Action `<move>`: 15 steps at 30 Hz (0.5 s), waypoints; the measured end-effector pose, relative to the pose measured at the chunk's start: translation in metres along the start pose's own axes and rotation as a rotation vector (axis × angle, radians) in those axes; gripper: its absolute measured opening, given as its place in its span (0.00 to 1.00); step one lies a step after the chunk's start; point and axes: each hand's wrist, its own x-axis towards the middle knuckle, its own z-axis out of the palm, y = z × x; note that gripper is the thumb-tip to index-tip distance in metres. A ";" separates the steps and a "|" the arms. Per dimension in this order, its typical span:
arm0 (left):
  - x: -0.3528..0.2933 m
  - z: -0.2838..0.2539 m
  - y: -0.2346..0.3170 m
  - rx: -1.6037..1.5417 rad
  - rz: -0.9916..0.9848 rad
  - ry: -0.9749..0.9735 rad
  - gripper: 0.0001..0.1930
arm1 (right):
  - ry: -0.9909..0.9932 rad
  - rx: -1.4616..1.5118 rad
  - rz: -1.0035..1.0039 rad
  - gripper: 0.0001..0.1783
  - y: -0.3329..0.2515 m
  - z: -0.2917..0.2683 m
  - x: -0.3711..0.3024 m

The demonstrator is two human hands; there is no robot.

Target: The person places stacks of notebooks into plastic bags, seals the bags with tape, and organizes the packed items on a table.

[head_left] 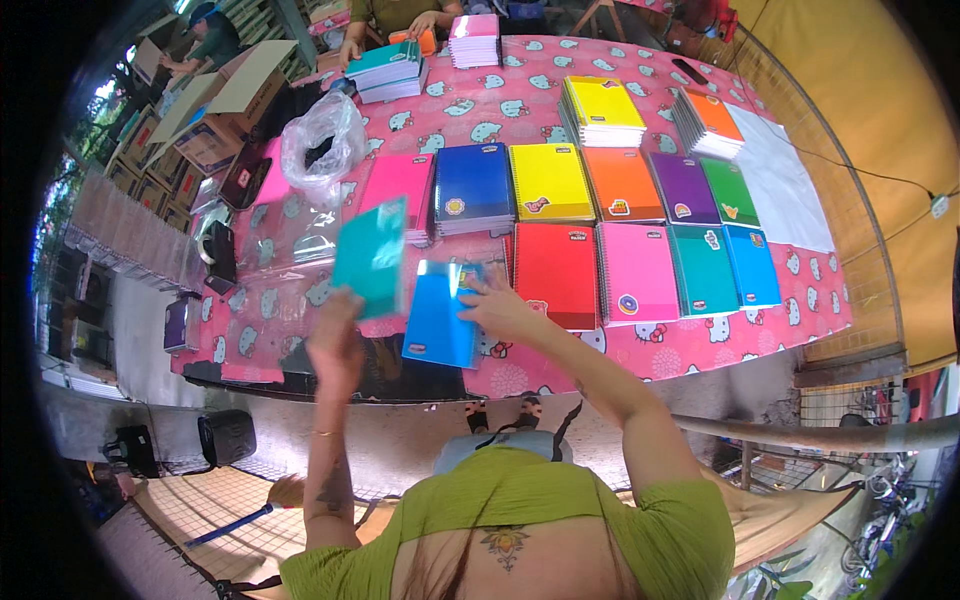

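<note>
Raised over the table's near left part, a teal notebook [370, 258] is gripped at its lower edge by my left hand [338, 335]; the notebook is smeared by motion. My right hand [500, 305] has its fingers closed on the right side of a light blue notebook [440, 320], close to the table's front edge. Just right of that hand is a red spiral notebook [555, 270], then a pink one [637, 270], a teal one [703, 265] and another light blue one [750, 262]. Behind them run pink [398, 190], dark blue [473, 185], yellow [550, 180], orange [622, 182], purple [684, 187] and green [733, 190] notebooks.
Farther back stand yellow [603, 105] and orange [710, 120] notebook stacks. Beside a crumpled plastic bag [322, 140] sit a tape dispenser [218, 250] and an open carton [220, 115]. Across the table, another person's hands [425, 22] are near teal notebooks [385, 65]. A phone [690, 70] lies at the far right.
</note>
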 end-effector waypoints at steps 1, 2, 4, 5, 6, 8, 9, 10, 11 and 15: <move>-0.034 0.024 -0.010 -0.042 -0.041 -0.149 0.22 | -0.250 0.101 0.023 0.19 -0.005 -0.006 0.005; -0.063 0.043 -0.017 -0.048 -0.011 -0.308 0.20 | -0.172 0.169 0.188 0.18 -0.007 -0.020 0.007; -0.083 0.055 -0.007 0.048 0.001 -0.455 0.22 | 0.180 0.246 0.492 0.18 0.041 -0.026 -0.028; -0.089 0.056 -0.009 0.044 -0.030 -0.407 0.23 | 0.311 0.111 0.670 0.22 0.056 -0.039 -0.052; -0.068 0.062 0.004 -0.096 -0.194 -0.367 0.23 | 0.315 -0.221 0.962 0.27 0.072 -0.047 -0.076; -0.012 0.084 0.055 -0.371 -0.564 -0.280 0.24 | 0.025 -0.156 1.241 0.32 0.068 -0.071 -0.102; -0.011 0.131 0.060 -0.389 -0.425 -0.228 0.29 | 0.033 -0.148 1.190 0.33 0.073 -0.071 -0.106; 0.015 0.157 0.093 -0.318 -0.340 -0.179 0.33 | 0.040 -0.148 1.166 0.33 0.085 -0.063 -0.118; 0.039 0.174 0.120 -0.288 -0.332 -0.259 0.32 | 0.037 -0.135 1.139 0.33 0.088 -0.054 -0.126; 0.023 0.207 0.068 -0.498 -0.557 -0.506 0.24 | 0.142 0.018 1.045 0.30 0.071 -0.072 -0.114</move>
